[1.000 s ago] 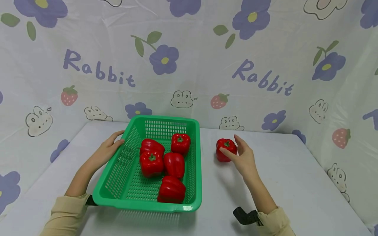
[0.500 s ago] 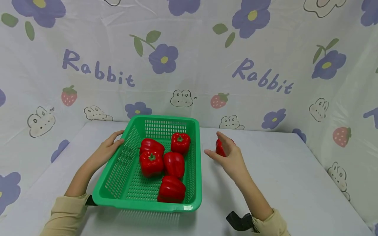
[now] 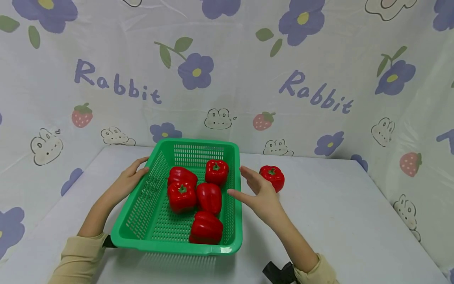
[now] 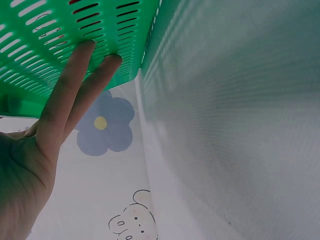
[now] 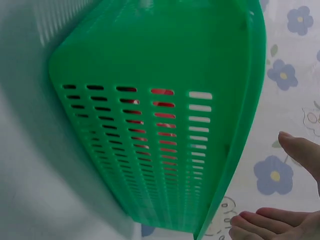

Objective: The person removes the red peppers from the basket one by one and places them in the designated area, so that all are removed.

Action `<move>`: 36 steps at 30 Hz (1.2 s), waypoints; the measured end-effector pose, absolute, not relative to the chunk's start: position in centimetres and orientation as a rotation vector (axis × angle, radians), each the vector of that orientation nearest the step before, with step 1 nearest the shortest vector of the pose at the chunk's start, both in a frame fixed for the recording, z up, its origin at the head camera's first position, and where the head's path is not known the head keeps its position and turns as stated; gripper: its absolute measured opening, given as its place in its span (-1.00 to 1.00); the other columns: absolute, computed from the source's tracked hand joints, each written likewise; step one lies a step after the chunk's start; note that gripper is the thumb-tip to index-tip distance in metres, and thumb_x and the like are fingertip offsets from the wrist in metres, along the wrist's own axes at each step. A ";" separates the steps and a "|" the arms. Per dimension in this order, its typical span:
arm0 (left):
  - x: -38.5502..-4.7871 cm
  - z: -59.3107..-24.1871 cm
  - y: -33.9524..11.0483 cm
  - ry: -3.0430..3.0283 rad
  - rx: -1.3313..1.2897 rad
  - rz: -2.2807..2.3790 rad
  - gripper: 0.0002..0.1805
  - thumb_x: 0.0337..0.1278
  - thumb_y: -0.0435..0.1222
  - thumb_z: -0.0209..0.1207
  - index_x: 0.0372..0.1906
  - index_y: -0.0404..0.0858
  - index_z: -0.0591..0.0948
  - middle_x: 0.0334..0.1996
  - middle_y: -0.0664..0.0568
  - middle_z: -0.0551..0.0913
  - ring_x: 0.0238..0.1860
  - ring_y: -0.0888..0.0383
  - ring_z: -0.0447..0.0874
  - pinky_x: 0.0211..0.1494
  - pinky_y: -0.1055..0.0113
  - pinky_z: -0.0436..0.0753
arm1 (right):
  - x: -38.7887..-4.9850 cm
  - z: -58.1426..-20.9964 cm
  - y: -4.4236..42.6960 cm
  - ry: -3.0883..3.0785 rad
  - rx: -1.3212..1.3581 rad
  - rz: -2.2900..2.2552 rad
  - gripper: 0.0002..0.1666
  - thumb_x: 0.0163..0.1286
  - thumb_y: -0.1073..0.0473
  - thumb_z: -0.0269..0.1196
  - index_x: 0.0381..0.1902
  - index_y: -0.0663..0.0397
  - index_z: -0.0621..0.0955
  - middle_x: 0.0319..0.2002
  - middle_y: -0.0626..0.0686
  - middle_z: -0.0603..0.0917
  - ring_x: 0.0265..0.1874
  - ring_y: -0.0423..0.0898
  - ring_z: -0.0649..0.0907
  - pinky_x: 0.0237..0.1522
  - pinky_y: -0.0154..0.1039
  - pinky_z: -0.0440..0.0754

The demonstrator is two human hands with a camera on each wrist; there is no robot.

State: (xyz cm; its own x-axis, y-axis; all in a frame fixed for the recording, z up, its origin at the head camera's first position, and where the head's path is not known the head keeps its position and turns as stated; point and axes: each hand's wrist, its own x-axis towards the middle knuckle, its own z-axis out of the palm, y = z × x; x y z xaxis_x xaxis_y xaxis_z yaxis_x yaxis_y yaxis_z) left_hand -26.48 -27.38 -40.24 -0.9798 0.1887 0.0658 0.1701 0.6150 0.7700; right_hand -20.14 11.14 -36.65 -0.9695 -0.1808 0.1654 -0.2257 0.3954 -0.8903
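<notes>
Right hand point(image 3: 265, 200) is spread and empty beside the green basket point(image 3: 170, 247), left hand point(image 3: 125, 181) just has straight fingers against it, so one clumsy swing could knock it sideways.

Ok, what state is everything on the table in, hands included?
Basket: open side up on the table.
Peppers in the basket: five, whole; stems show clearly on two.
Loose pepper: outside the basket, on its right; stem up.
Left hand: straight fingers against the basket's left wall.
Right hand: fingers spread, nothing held, beside the basket's right rim.
</notes>
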 end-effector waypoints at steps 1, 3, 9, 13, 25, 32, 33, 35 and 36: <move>-26.5 -40.2 -27.4 2.804 0.311 1.331 -0.35 0.56 -0.02 -0.25 0.56 -0.22 -0.01 0.22 -0.40 0.49 0.09 -0.16 0.60 0.19 -0.08 0.46 | -20.1 -36.7 11.0 -2.590 0.389 1.667 -0.05 0.16 0.04 0.45 0.46 0.04 0.30 0.43 0.08 0.38 0.44 0.08 0.36 0.23 0.00 0.49; -26.4 -40.3 -27.4 2.803 0.309 1.331 -0.34 0.56 -0.01 -0.25 0.56 -0.22 -0.01 0.23 -0.41 0.48 0.12 -0.18 0.59 0.21 -0.10 0.44 | -19.9 -36.7 10.7 -2.592 0.411 1.684 -0.06 0.17 0.05 0.45 0.45 0.05 0.31 0.41 0.08 0.40 0.43 0.07 0.37 0.26 -0.02 0.47; -26.3 -40.2 -27.3 2.801 0.306 1.334 -0.34 0.55 0.00 -0.25 0.56 -0.20 -0.01 0.24 -0.41 0.46 0.13 -0.20 0.57 0.21 -0.13 0.44 | -19.7 -36.9 10.0 -2.613 0.468 1.714 -0.10 0.18 0.03 0.44 0.43 0.03 0.34 0.39 0.07 0.44 0.41 0.06 0.40 0.26 0.00 0.47; -26.4 -40.2 -27.4 2.805 0.318 1.335 -0.33 0.55 0.01 -0.26 0.56 -0.20 0.00 0.20 -0.39 0.50 0.04 -0.09 0.63 0.18 -0.05 0.48 | -19.7 -36.9 9.7 -2.622 0.498 1.742 -0.12 0.19 0.02 0.43 0.43 0.00 0.35 0.38 0.06 0.46 0.41 0.06 0.40 0.28 0.02 0.46; -26.3 -40.2 -27.4 2.807 0.310 1.337 -0.33 0.54 0.03 -0.26 0.56 -0.18 0.01 0.24 -0.40 0.46 0.11 -0.19 0.57 0.22 -0.10 0.43 | -19.3 -36.5 8.2 -2.666 0.611 1.827 -0.17 0.19 0.02 0.44 0.39 0.03 0.40 0.35 0.11 0.49 0.38 0.09 0.44 0.28 -0.03 0.48; -26.3 -40.3 -27.4 2.806 0.316 1.334 -0.34 0.55 0.01 -0.26 0.56 -0.19 0.00 0.26 -0.40 0.44 0.12 -0.19 0.56 0.22 -0.12 0.43 | -19.1 -36.5 7.6 -2.719 0.635 1.825 -0.19 0.19 0.01 0.44 0.36 0.10 0.43 0.31 0.15 0.52 0.31 0.15 0.50 0.17 -0.03 0.57; -26.3 -40.2 -27.4 2.805 0.318 1.336 -0.34 0.55 0.01 -0.26 0.56 -0.19 0.00 0.26 -0.40 0.44 0.12 -0.19 0.57 0.22 -0.11 0.43 | -19.0 -36.4 7.6 -2.734 0.639 1.822 -0.18 0.19 0.01 0.44 0.36 0.11 0.43 0.31 0.15 0.52 0.31 0.15 0.50 0.17 -0.03 0.58; -26.3 -40.2 -27.3 2.798 0.322 1.344 -0.34 0.55 -0.01 -0.25 0.56 -0.20 -0.01 0.24 -0.40 0.45 0.11 -0.18 0.58 0.21 -0.10 0.44 | -18.9 -36.4 7.4 -2.768 0.660 1.802 -0.17 0.18 0.02 0.44 0.35 0.14 0.43 0.30 0.15 0.52 0.30 0.15 0.52 0.17 -0.02 0.58; -26.3 -40.2 -27.3 2.795 0.323 1.348 -0.34 0.55 -0.01 -0.25 0.56 -0.20 -0.01 0.24 -0.40 0.46 0.10 -0.17 0.59 0.20 -0.08 0.45 | -18.9 -36.4 7.4 -2.784 0.677 1.794 -0.18 0.18 0.02 0.44 0.35 0.16 0.43 0.30 0.16 0.53 0.29 0.16 0.52 0.17 -0.01 0.58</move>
